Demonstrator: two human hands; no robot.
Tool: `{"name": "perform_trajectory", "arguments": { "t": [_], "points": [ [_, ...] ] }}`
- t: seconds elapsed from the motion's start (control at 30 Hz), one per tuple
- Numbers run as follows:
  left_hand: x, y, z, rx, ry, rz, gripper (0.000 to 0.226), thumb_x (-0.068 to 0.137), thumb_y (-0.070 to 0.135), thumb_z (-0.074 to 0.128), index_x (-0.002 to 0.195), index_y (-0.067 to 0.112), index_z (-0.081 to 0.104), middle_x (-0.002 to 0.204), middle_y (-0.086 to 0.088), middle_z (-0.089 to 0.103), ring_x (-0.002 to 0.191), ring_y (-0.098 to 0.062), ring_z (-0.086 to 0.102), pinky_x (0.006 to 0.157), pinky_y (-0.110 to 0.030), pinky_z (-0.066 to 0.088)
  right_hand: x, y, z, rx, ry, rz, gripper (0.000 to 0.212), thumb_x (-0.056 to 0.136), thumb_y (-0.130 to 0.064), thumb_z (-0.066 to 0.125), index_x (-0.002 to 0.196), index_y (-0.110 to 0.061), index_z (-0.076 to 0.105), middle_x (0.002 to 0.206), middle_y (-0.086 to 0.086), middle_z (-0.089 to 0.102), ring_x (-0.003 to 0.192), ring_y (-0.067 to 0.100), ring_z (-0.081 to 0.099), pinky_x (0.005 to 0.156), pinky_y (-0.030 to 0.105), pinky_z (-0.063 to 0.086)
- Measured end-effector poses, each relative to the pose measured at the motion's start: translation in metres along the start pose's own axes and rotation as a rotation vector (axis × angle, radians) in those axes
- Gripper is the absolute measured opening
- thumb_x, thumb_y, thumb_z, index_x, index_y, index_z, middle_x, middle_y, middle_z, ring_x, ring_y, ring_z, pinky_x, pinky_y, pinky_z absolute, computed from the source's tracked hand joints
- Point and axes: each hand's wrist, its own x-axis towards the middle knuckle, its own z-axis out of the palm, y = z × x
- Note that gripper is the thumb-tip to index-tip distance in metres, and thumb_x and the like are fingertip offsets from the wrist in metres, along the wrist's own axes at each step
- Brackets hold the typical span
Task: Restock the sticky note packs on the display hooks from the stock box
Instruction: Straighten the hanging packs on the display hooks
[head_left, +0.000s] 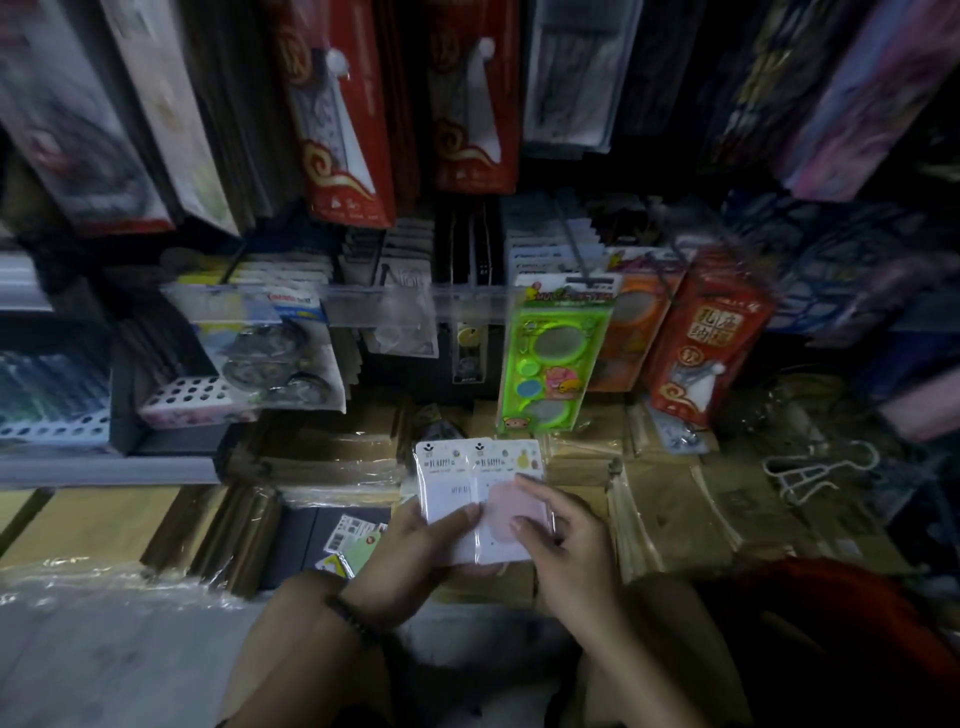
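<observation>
Low in front of a crowded stationery display, both hands hold a small stack of sticky note packs (480, 493) just above wrapped brown bundles (332, 457) stacked on the floor. At least 2 packs show, fanned side by side, each with a white header card printed with small cartoon figures; the front one has a pale pink pad showing through its clear sleeve. The left hand (415, 551) grips the stack from the left and beneath, its thumb pressed on the face of the left pack. A dark beaded bracelet (353, 621) circles that wrist. The right hand (563, 540) is closed on the right pack, fingers spread over the pink pad and around its right edge.

Directly above the packs hangs a bright green stencil pack (553, 358) on a hook, with an orange pack (631, 332) just behind it and a red boxed item (701, 343) with white lettering to the right. A clear plastic shelf rail (395, 306) runs across the middle, with bagged goods hanging from it on the left. Higher up, 2 tall red packages (343, 119) hang among darker ones. White wire hangers (815, 470) lie on the bundles at the right. The picture is dim and partly blurred, and I cannot make out a stock box.
</observation>
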Motion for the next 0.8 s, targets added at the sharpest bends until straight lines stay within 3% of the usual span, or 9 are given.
{"name": "perform_trajectory", "arguments": {
  "t": [0.1, 0.33, 0.5, 0.63, 0.7, 0.8],
  "points": [
    [-0.022, 0.029, 0.012, 0.102, -0.031, 0.071, 0.037, 0.102, 0.009, 0.065, 0.138, 0.008, 0.062, 0.131, -0.02, 0.073, 0.117, -0.044, 0.072, 0.086, -0.049, 0.066, -0.01, -0.038, -0.017, 0.039, 0.027, -0.037, 0.048, 0.094, 0.002, 0.071, 0.123, -0.036, 0.076, 0.128, -0.025, 0.072, 0.126, 0.0, 0.064, 0.111, 0.04, 0.053],
    [-0.07, 0.132, 0.056, 0.264, 0.005, 0.393, 0.043, 0.095, 0.002, 0.073, 0.135, 0.008, 0.061, 0.124, -0.016, 0.076, 0.103, -0.039, 0.077, 0.071, -0.044, 0.065, -0.018, -0.155, -0.058, 0.145, 0.025, -0.228, 0.049, 0.095, 0.001, 0.074, 0.133, -0.03, 0.073, 0.134, -0.022, 0.07, 0.124, 0.004, 0.068, 0.107, 0.037, 0.057],
    [-0.096, 0.207, 0.091, 0.274, -0.012, 0.564, 0.054, 0.094, -0.002, 0.073, 0.143, 0.013, 0.057, 0.137, -0.009, 0.072, 0.126, -0.033, 0.07, 0.101, -0.058, 0.058, -0.014, -0.241, -0.081, 0.206, 0.014, -0.33, 0.049, 0.093, 0.003, 0.076, 0.121, -0.036, 0.077, 0.127, -0.015, 0.076, 0.11, 0.005, 0.075, 0.096, 0.034, 0.062],
    [-0.112, 0.263, 0.117, 0.296, 0.021, 0.673, 0.056, 0.09, 0.003, 0.078, 0.138, 0.023, 0.058, 0.132, -0.004, 0.075, 0.119, -0.032, 0.073, 0.089, -0.054, 0.064, -0.007, -0.303, -0.098, 0.203, 0.013, -0.432, 0.05, 0.096, 0.004, 0.071, 0.124, -0.037, 0.075, 0.12, -0.022, 0.076, 0.105, 0.015, 0.077, 0.095, 0.05, 0.062],
    [-0.119, 0.291, 0.126, 0.326, 0.0, 0.728, 0.054, 0.093, 0.002, 0.074, 0.14, 0.024, 0.056, 0.132, -0.004, 0.074, 0.12, -0.029, 0.073, 0.092, -0.054, 0.063, -0.001, -0.332, -0.107, 0.182, 0.04, -0.502, 0.05, 0.097, 0.003, 0.07, 0.127, -0.036, 0.074, 0.119, -0.029, 0.074, 0.111, 0.026, 0.072, 0.097, 0.056, 0.059],
    [-0.129, 0.333, 0.14, 0.324, -0.088, 0.745, 0.053, 0.099, -0.008, 0.06, 0.143, 0.022, 0.055, 0.134, -0.008, 0.073, 0.121, -0.031, 0.072, 0.097, -0.053, 0.061, 0.013, -0.373, -0.116, 0.186, 0.075, -0.599, 0.051, 0.096, 0.007, 0.069, 0.124, -0.035, 0.073, 0.118, -0.034, 0.072, 0.116, 0.02, 0.069, 0.102, 0.04, 0.056]
  ]
}}
